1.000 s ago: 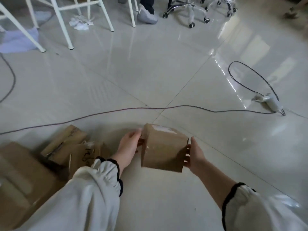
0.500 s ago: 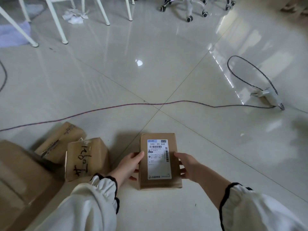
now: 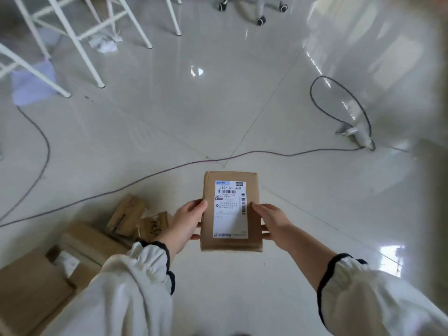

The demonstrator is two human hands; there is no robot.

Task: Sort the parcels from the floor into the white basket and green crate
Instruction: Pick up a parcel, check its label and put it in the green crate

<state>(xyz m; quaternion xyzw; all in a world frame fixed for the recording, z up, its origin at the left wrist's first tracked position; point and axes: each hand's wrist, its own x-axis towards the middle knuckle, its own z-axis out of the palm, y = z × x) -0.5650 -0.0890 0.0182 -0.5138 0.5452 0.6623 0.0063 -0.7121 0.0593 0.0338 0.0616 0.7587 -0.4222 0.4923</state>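
Held parcel: the brown rectangular cardboard parcel is plain kraft brown.
Label: the white rectangular paper shipping label has a blue strip at its top left, with black print and barcodes.
Floor parcels: the brown cardboard boxes match it; the small brown box bears black handwriting.
Sleeves: the white fabric sleeves have black-edged cuffs.
Floor: the glossy pale grey-white tiled floor has thin dark joint lines.
Cable: the thin cable is dark purplish.
Legs: the slim metal furniture legs are white.

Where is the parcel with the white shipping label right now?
Head view, low centre: the labelled parcel is held between the left hand and right hand, just right of the other parcels on the floor.
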